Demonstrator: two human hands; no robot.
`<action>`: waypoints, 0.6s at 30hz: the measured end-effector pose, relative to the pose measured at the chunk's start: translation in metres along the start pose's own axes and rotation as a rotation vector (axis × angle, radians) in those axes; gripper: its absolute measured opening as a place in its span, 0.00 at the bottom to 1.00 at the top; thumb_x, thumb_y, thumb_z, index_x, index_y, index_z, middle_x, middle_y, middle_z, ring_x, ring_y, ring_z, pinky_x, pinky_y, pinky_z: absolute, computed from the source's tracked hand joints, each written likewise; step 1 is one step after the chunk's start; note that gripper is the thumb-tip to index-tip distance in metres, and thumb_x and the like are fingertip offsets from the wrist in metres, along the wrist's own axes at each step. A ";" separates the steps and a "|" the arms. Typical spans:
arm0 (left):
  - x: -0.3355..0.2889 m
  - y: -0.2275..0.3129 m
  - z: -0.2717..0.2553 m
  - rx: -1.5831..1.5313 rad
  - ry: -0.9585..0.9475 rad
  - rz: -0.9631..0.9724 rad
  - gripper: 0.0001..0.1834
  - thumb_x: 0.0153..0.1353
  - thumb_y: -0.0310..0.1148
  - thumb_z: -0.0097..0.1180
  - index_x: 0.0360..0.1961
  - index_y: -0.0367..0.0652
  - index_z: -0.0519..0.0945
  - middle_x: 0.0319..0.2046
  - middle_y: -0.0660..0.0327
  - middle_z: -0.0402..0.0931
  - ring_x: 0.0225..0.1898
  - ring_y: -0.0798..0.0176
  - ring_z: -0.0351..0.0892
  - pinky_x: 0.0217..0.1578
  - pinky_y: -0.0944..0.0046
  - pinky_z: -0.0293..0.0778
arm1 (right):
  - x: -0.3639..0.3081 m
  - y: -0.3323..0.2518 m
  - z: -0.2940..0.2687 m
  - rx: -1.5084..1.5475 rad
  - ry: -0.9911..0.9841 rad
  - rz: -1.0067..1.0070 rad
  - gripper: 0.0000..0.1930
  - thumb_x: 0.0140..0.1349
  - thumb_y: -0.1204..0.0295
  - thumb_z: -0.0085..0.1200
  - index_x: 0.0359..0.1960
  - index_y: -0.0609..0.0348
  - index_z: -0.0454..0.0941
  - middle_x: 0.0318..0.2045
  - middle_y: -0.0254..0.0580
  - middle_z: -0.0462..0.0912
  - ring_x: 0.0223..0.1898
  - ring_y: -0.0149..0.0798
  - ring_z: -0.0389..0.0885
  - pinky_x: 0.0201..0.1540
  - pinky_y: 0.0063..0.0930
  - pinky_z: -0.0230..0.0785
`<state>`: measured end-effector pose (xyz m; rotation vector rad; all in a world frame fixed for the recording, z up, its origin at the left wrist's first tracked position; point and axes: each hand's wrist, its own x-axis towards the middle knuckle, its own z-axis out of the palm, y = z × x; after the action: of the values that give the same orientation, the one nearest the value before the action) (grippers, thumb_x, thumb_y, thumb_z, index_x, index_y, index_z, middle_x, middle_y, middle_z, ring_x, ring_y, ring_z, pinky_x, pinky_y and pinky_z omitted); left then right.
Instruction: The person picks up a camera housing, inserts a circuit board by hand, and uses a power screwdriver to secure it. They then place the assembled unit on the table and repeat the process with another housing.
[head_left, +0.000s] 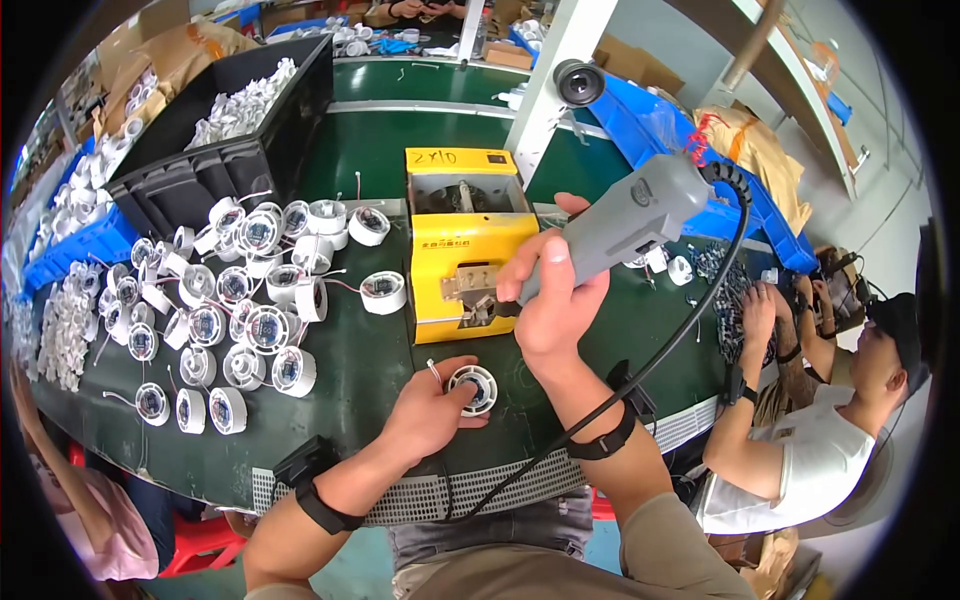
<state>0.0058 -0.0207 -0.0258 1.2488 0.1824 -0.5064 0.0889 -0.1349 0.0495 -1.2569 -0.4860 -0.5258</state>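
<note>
My left hand (422, 415) rests low over the green table, its fingers closed round a small round white housing (486, 402) whose open side faces up. A white wire end sticks out beside the fingers. My right hand (555, 315) is wrapped round a grey electric screwdriver (640, 210), tilted with its cabled end up to the right. The screwdriver's front end points toward the lower front of a yellow screw feeder (465, 238); my fingers partly hide that end. A black cable (690, 318) curves down from the screwdriver past my right forearm.
Several round white housings with circuit boards and wires (268, 328) cover the table's left side. Behind them stands a black bin (230, 165) of white parts. Blue trays (765, 220) and a white post (545, 125) stand beyond. At right a co-worker (800, 450) handles small dark parts (722, 290).
</note>
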 end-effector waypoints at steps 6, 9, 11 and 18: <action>0.002 -0.003 0.001 0.009 -0.016 0.013 0.21 0.66 0.23 0.44 0.60 0.30 0.64 0.41 0.55 0.76 0.35 0.60 0.81 0.39 0.62 0.83 | 0.003 0.005 0.005 0.017 -0.008 -0.037 0.22 0.66 0.64 0.45 0.53 0.70 0.59 0.16 0.38 0.69 0.13 0.30 0.67 0.18 0.24 0.64; 0.001 -0.002 0.002 0.000 -0.001 -0.004 0.21 0.66 0.23 0.44 0.60 0.31 0.64 0.41 0.55 0.76 0.35 0.61 0.81 0.39 0.62 0.83 | 0.004 0.009 0.006 0.008 -0.014 -0.036 0.21 0.66 0.64 0.44 0.52 0.70 0.59 0.16 0.38 0.69 0.14 0.30 0.67 0.18 0.25 0.64; 0.001 -0.003 0.000 0.000 -0.001 0.005 0.21 0.66 0.23 0.44 0.60 0.31 0.64 0.41 0.55 0.76 0.35 0.61 0.81 0.39 0.62 0.83 | 0.004 0.010 0.006 0.015 -0.018 -0.034 0.21 0.66 0.64 0.44 0.52 0.70 0.60 0.16 0.38 0.69 0.14 0.30 0.67 0.18 0.25 0.64; 0.002 -0.006 0.001 0.012 -0.003 0.043 0.20 0.64 0.24 0.44 0.57 0.29 0.67 0.40 0.53 0.76 0.35 0.63 0.81 0.37 0.66 0.83 | 0.005 0.010 0.005 -0.005 -0.047 -0.045 0.20 0.66 0.63 0.43 0.50 0.69 0.60 0.16 0.39 0.69 0.13 0.30 0.67 0.18 0.25 0.64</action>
<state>0.0047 -0.0239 -0.0310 1.2614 0.1502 -0.4730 0.0986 -0.1287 0.0466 -1.2679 -0.5541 -0.5364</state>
